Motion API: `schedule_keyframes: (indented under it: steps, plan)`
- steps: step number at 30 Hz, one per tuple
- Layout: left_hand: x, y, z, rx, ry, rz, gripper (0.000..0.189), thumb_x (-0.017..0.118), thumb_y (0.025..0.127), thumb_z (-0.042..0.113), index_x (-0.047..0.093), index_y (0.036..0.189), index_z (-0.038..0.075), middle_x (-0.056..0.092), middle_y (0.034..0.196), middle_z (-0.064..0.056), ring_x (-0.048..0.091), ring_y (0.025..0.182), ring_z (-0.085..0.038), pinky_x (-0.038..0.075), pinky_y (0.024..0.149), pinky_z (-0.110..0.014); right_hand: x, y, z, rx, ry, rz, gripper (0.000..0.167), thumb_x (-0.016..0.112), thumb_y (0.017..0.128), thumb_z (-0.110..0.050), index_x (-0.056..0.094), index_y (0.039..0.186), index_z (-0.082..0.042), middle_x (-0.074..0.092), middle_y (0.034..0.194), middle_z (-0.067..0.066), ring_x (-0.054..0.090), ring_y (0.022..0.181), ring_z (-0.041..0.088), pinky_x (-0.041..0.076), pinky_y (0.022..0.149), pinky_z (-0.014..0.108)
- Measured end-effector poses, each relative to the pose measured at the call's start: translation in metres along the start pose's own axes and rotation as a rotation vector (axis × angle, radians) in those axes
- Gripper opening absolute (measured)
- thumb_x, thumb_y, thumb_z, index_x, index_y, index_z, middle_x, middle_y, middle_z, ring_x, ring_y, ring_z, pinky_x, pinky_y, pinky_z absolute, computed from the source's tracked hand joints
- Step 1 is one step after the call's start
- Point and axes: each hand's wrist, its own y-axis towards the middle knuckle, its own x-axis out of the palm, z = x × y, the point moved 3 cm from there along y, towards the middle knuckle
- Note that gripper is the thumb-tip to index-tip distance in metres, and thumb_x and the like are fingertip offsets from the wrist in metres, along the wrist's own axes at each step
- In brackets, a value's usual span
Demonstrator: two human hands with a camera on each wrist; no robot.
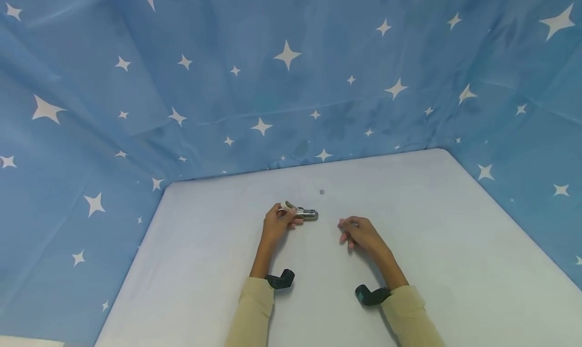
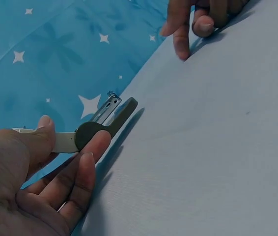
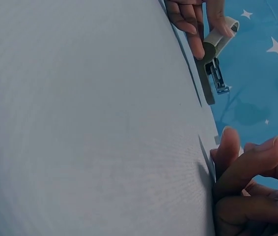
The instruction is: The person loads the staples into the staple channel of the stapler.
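Note:
My left hand [image 1: 278,225] pinches a small stapler [image 1: 307,214] between thumb and fingers, just over the white table. In the left wrist view, the stapler [image 2: 92,133] is swung apart, its white top folded back toward the palm. Its metal staple channel [image 2: 107,109] stands at an angle above the dark green base [image 2: 124,115]. My right hand [image 1: 361,233] hovers low to the right, fingers loosely bent with nothing held in them. In the right wrist view, those fingers [image 3: 249,169] are close by the table surface.
A tiny grey piece [image 1: 322,191] lies on the white table [image 1: 204,246] beyond the stapler. Blue cloth with white stars [image 1: 273,94] hangs along the table's back and sides. Dark wrist cameras [image 1: 282,279] sit by both sleeve cuffs.

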Motion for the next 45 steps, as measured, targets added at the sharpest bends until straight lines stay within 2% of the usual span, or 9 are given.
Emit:
schedule_keyframes:
  steps: [5,12,18,24,28,33,39,41,45]
  plan:
    - [0.002,-0.009,0.002,0.004,0.048,0.011,0.034,0.064,0.096,0.025,0.056,0.121,0.003,0.067,0.122,-0.02,0.075,0.081,-0.02,0.057,0.068,-0.02,0.001,0.004,-0.004,0.0,-0.009,-0.021,0.038,0.05,0.102,-0.032,0.061,0.115,0.002,0.068,0.069,0.0,0.051,0.049,0.01,0.035,0.05,0.023]
    - [0.003,-0.017,0.011,0.021,0.005,-0.016,0.033,0.062,0.097,0.016,0.052,0.122,-0.003,0.062,0.126,-0.025,0.072,0.093,-0.038,0.06,0.078,-0.039,0.0,0.007,-0.012,-0.02,-0.011,-0.052,0.04,0.05,0.103,-0.033,0.061,0.116,0.003,0.069,0.07,-0.001,0.051,0.049,0.008,0.031,0.043,0.022]
    - [0.003,-0.013,0.002,0.03,0.066,0.004,0.034,0.065,0.095,0.023,0.054,0.119,0.001,0.065,0.122,-0.023,0.075,0.087,-0.029,0.06,0.078,-0.031,-0.004,0.019,-0.026,0.011,-0.056,-0.151,0.042,0.047,0.104,-0.035,0.058,0.122,0.001,0.07,0.078,0.001,0.056,0.053,0.008,0.038,0.049,0.02]
    - [0.004,-0.012,-0.007,0.037,0.181,0.033,0.036,0.068,0.093,0.031,0.058,0.117,0.006,0.067,0.123,-0.017,0.071,0.097,-0.027,0.049,0.099,-0.043,-0.008,0.051,-0.042,-0.008,-0.147,-0.038,0.03,0.053,0.101,-0.025,0.06,0.119,-0.002,0.067,0.091,0.009,0.063,0.068,0.012,0.051,0.059,0.023]
    - [0.006,-0.016,-0.011,0.028,0.121,-0.021,0.036,0.067,0.094,0.03,0.056,0.118,0.006,0.071,0.114,-0.016,0.074,0.085,-0.023,0.056,0.086,-0.033,-0.006,0.069,-0.047,-0.032,-0.206,0.029,0.029,0.057,0.098,-0.019,0.058,0.123,-0.003,0.064,0.105,0.017,0.066,0.082,0.019,0.056,0.067,0.026]
    - [0.009,-0.02,-0.015,0.028,0.079,-0.084,0.034,0.064,0.096,0.027,0.054,0.12,0.005,0.073,0.102,-0.019,0.075,0.077,-0.024,0.056,0.066,-0.019,0.0,0.086,-0.047,-0.102,-0.332,0.063,0.034,0.061,0.095,-0.014,0.055,0.127,-0.004,0.062,0.104,0.017,0.061,0.077,0.02,0.051,0.063,0.026]
    - [0.008,-0.023,-0.007,0.057,0.078,-0.105,0.034,0.061,0.098,0.018,0.054,0.126,-0.001,0.071,0.103,-0.026,0.071,0.085,-0.043,0.056,0.063,-0.023,0.011,0.1,-0.049,-0.206,-0.47,0.115,0.034,0.064,0.092,-0.016,0.06,0.125,-0.007,0.066,0.107,0.019,0.058,0.09,0.029,0.049,0.08,0.043]
    - [0.007,-0.024,-0.003,0.061,0.086,-0.102,0.034,0.06,0.098,0.016,0.055,0.127,-0.002,0.071,0.103,-0.027,0.072,0.085,-0.043,0.057,0.063,-0.024,0.014,0.103,-0.049,-0.192,-0.507,0.136,0.032,0.064,0.092,-0.018,0.062,0.123,-0.01,0.065,0.111,0.017,0.056,0.097,0.029,0.048,0.084,0.044]
    - [0.005,-0.021,-0.002,0.071,0.12,-0.079,0.034,0.061,0.098,0.021,0.057,0.125,0.002,0.071,0.107,-0.021,0.074,0.085,-0.033,0.057,0.063,-0.02,0.016,0.107,-0.053,-0.17,-0.515,0.169,0.028,0.064,0.093,-0.018,0.063,0.119,-0.009,0.064,0.103,0.015,0.056,0.091,0.029,0.047,0.073,0.041]
